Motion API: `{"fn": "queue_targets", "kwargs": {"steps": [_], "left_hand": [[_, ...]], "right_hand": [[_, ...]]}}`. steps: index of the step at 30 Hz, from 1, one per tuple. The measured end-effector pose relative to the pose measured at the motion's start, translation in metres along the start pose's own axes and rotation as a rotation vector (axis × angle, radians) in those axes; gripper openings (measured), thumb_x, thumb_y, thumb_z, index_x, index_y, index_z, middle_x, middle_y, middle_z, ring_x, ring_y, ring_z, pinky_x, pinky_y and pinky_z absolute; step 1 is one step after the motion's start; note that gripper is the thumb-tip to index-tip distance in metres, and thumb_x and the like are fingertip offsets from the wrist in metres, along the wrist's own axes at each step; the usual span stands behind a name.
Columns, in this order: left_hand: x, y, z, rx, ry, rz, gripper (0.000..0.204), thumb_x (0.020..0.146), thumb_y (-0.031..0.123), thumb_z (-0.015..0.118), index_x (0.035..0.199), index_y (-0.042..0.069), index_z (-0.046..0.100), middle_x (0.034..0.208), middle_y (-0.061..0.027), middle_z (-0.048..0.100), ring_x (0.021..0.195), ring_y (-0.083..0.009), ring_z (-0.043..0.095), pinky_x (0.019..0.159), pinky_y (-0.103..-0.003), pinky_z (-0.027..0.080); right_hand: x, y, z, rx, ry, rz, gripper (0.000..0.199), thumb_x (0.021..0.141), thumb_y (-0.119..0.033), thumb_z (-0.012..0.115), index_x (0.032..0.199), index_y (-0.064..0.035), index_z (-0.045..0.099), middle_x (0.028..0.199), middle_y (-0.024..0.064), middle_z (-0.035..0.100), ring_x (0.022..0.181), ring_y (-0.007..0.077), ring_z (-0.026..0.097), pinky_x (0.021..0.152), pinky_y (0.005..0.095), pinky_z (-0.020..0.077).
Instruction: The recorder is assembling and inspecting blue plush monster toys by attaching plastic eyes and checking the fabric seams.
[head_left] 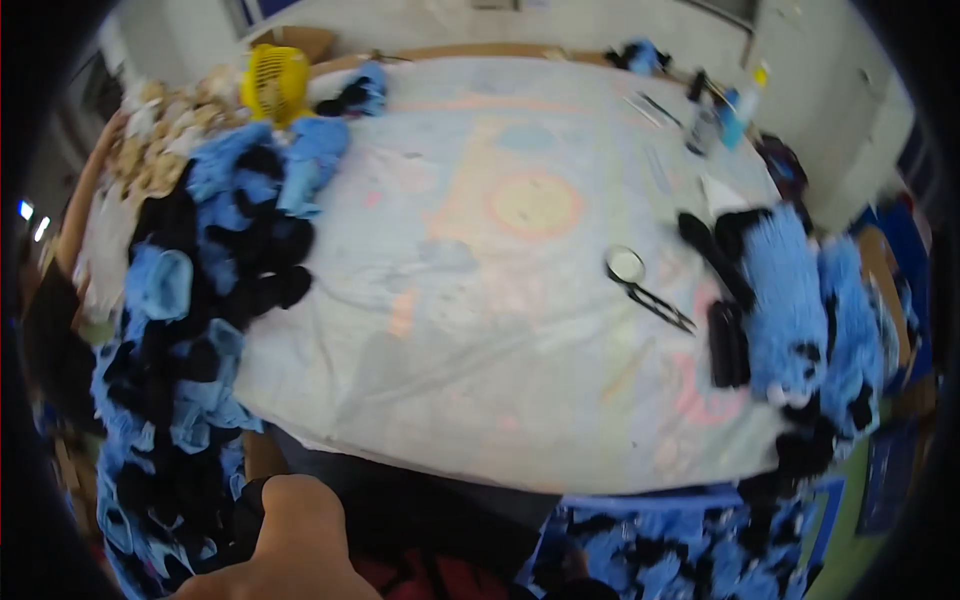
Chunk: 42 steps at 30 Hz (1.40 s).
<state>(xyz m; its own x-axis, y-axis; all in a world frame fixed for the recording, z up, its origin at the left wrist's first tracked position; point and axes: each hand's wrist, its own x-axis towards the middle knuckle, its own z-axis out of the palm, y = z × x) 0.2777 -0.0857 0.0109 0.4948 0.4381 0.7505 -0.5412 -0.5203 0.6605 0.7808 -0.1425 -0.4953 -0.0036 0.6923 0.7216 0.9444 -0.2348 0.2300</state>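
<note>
My bare left arm (pixel 295 530) comes in at the lower left, beside the near edge of the table (pixel 430 400). My left hand is out of sight, and so is my right. Nearest to the arm is a heap of blue and black plush pieces (pixel 160 285), which covers the table's left side and hangs over its edge. A blue-rimmed bin (pixel 825 520) full of similar pieces stands below the table's near right edge. On the right half of the table lies a slim black tool (pixel 660 308) with pointed ends, touching a round, black-rimmed piece with a pale face (pixel 626 264).
More blue furry plush (pixel 785 300) lies at the right edge, by a black cylindrical object (pixel 728 345). Bottles (pixel 740 115) stand at the back right. A yellow basket (pixel 275 85) and tan plush (pixel 165 140) are at the back left, where another person's arm (pixel 85 195) reaches in.
</note>
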Motion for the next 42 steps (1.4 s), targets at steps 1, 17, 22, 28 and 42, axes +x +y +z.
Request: {"fn": "queue_targets", "kwargs": {"steps": [1,17,22,28,42], "left_hand": [[-0.002,0.007,-0.006,0.032,-0.038,-0.015,0.036,0.086,0.025,0.057,0.112,0.002,0.047,0.111,-0.0145,0.053,0.098,-0.0309,0.050,0.090,-0.042,0.037],[-0.035,0.024,-0.120,0.382,0.049,-0.640,0.049,0.086,0.030,0.057,0.123,0.001,0.042,0.107,-0.0199,0.057,0.090,-0.0317,0.058,0.078,-0.033,0.047],[-0.034,0.015,-0.146,0.415,-0.068,-0.640,0.054,0.085,0.036,0.057,0.123,0.000,0.042,0.110,-0.0222,0.055,0.094,-0.0348,0.056,0.081,-0.036,0.045],[-0.023,0.003,-0.136,0.532,-0.065,-0.556,0.081,0.075,0.042,0.066,0.132,-0.001,0.028,0.128,-0.0287,0.038,0.114,-0.0417,0.041,0.096,-0.042,0.036],[-0.044,0.096,-0.209,1.182,0.867,0.054,0.027,0.061,-0.002,0.054,0.086,0.008,0.052,0.087,-0.0055,0.053,0.079,-0.0251,0.045,0.082,-0.034,0.033]], "right_hand": [[0.017,-0.017,0.006,-0.030,0.142,0.049,0.033,0.084,-0.033,0.051,0.101,-0.0065,0.059,0.106,0.0201,0.050,0.097,0.0339,0.047,0.089,0.0395,0.0370],[0.418,-0.179,-0.226,-0.859,2.602,-0.200,0.029,0.077,-0.022,0.058,0.093,0.0011,0.058,0.083,0.0111,0.058,0.078,0.0209,0.053,0.077,0.0262,0.0426],[0.461,-0.119,-0.268,-1.956,3.216,0.221,0.020,0.072,-0.016,0.054,0.081,0.0010,0.060,0.076,0.0084,0.058,0.073,0.0181,0.051,0.078,0.0255,0.0408],[0.534,-0.185,-0.332,-3.251,2.149,0.342,0.013,0.064,-0.018,0.057,0.056,-0.0113,0.050,0.058,0.0055,0.049,0.059,0.0181,0.045,0.063,0.0321,0.0403],[0.645,-0.431,-0.418,-2.836,0.898,1.394,0.009,0.078,-0.011,0.052,0.085,-0.0063,0.050,0.080,0.0140,0.052,0.078,0.0272,0.049,0.077,0.0445,0.0401]]}}
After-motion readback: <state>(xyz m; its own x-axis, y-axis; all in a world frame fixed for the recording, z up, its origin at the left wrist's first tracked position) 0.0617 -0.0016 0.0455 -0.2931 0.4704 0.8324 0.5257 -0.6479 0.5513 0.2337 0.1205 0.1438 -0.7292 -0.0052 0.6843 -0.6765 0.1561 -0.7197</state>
